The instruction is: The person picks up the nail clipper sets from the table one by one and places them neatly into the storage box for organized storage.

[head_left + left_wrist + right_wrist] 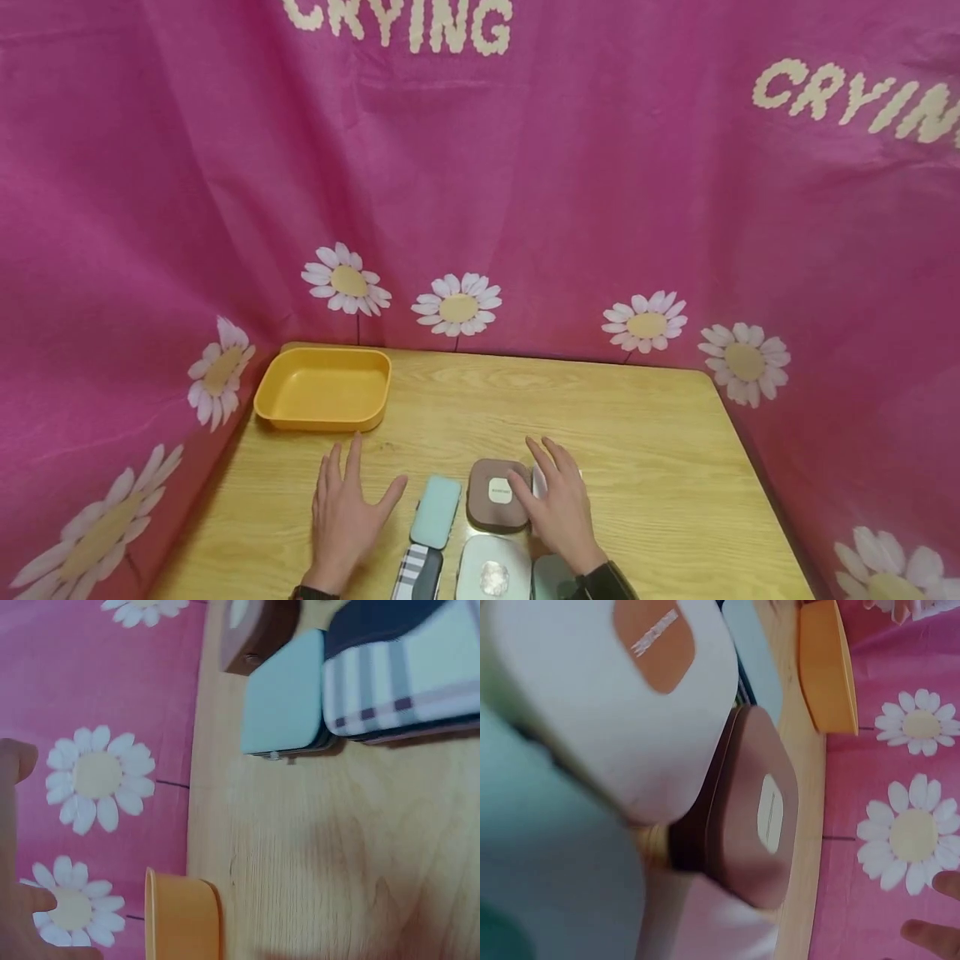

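Beside the brown case, the spread right hand screens a pale object (mostly hidden); left hand also spread.

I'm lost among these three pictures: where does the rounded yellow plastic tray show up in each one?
Head: the rounded yellow plastic tray sits left of centre, below mid-height.
Left wrist: the tray is at the bottom edge, left of centre, partly cut off.
Right wrist: the tray is at the top edge, right of centre.
Shared landmark: the pink daisy-printed fabric beside it.
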Demonstrator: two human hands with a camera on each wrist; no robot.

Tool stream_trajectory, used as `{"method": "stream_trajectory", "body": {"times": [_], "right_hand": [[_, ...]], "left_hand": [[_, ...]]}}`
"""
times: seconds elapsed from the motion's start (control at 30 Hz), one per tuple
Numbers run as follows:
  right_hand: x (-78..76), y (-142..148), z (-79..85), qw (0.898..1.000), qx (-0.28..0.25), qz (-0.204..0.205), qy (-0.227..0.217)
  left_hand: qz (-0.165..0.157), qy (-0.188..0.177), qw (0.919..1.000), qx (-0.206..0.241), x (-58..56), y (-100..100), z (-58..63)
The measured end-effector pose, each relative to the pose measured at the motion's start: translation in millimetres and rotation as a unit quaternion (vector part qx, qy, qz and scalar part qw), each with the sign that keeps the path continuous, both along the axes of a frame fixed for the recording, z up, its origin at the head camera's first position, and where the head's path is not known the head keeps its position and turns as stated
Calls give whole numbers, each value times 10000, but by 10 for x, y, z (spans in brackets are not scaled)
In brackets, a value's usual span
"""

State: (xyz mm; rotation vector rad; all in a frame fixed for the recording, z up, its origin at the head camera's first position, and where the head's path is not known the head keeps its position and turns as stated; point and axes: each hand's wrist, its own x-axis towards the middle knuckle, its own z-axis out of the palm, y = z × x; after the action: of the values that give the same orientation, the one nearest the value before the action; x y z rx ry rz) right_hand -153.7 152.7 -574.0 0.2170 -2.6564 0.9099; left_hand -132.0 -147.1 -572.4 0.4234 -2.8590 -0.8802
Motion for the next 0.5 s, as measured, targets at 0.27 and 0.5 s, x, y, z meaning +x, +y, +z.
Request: {"method": "stream_trajectory", "body": {"times": [0.27,0.5], "right_hand": [[-156,-215,-32,9990,-306,103,-314],[-244,-368,-125,9988,-322,174,-339]], "left_hand": [[328,374,9983,290,-152,-181,-15],[542,647,9955,434,-322,-463,12]]}}
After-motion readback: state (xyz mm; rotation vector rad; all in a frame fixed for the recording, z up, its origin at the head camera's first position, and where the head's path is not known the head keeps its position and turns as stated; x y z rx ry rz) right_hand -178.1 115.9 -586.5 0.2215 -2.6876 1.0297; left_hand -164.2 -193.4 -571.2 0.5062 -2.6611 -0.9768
